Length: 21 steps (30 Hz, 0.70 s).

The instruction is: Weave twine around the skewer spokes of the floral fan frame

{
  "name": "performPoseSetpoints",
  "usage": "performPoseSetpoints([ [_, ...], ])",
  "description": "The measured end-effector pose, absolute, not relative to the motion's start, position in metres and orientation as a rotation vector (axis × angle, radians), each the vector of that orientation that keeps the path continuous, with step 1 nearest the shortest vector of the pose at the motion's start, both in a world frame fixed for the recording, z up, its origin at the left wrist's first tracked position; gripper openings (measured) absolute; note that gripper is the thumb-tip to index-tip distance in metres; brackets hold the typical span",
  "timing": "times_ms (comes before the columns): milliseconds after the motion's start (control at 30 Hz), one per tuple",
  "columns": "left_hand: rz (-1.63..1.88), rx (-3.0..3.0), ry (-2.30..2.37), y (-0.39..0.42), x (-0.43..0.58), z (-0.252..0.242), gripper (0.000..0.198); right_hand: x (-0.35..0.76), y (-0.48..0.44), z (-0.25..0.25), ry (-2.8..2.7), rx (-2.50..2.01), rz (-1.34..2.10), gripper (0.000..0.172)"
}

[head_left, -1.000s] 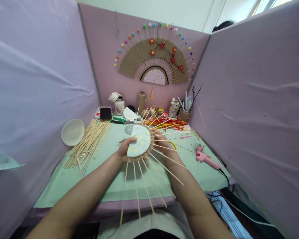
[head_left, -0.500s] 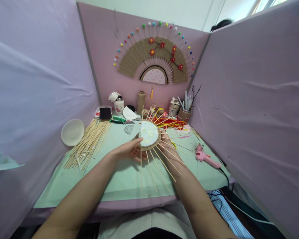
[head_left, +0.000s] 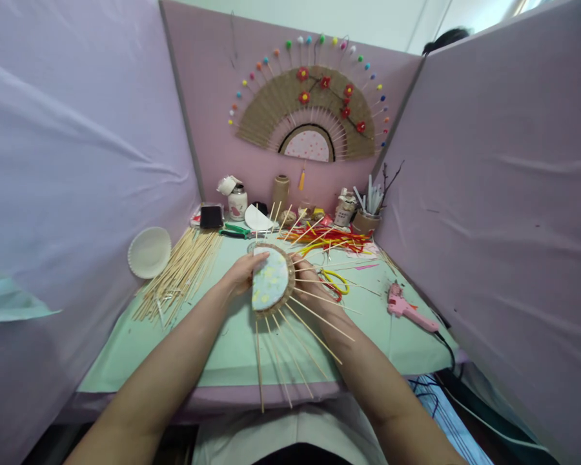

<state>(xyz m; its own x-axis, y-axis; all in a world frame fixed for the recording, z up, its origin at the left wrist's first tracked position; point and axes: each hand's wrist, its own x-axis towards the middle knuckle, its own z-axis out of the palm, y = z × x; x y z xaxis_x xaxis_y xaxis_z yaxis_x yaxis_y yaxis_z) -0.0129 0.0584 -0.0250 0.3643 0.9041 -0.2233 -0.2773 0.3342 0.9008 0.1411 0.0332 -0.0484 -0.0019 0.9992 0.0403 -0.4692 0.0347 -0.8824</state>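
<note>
Mottled half-disc (head_left: 271,281) — slim, straight wooden spokes (head_left: 314,334)

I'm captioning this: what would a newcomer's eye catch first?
Probably the big fan with red flowers on the pink wall ahead. Then the half-round piece with sticks, in the left hand, its curved edge at the right hand. A pink glue gun lies at right on the green table.

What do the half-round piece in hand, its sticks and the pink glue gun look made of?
Half-round piece: perhaps printed fabric or paper, matte, with soft yellow blotches.
Sticks: likely unpainted bamboo or wood, pale tan, straight and slender.
Glue gun: probably plastic, given its uniform pink, moulded-looking body.
</note>
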Motion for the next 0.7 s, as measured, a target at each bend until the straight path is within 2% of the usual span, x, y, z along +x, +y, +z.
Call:
performPoseSetpoints([
  [133, 0.865, 0.887, 0.819, 0.057, -0.016, -0.027, 0.024, 0.139, 0.025, -0.048, -0.795, -0.789, 1.339, 0.010],
  [400, 0.660, 0.767, 0.736, 0.059, -0.029, -0.024, 0.013, 0.149, 0.019, -0.035, -0.893, -0.891, 1.357, 0.024],
  [700, 0.516, 0.664, 0.551, 0.060, -0.030, -0.035, 0.017, 0.160, 0.017, -0.035, -1.153, -0.932, 1.295, 0.024],
])
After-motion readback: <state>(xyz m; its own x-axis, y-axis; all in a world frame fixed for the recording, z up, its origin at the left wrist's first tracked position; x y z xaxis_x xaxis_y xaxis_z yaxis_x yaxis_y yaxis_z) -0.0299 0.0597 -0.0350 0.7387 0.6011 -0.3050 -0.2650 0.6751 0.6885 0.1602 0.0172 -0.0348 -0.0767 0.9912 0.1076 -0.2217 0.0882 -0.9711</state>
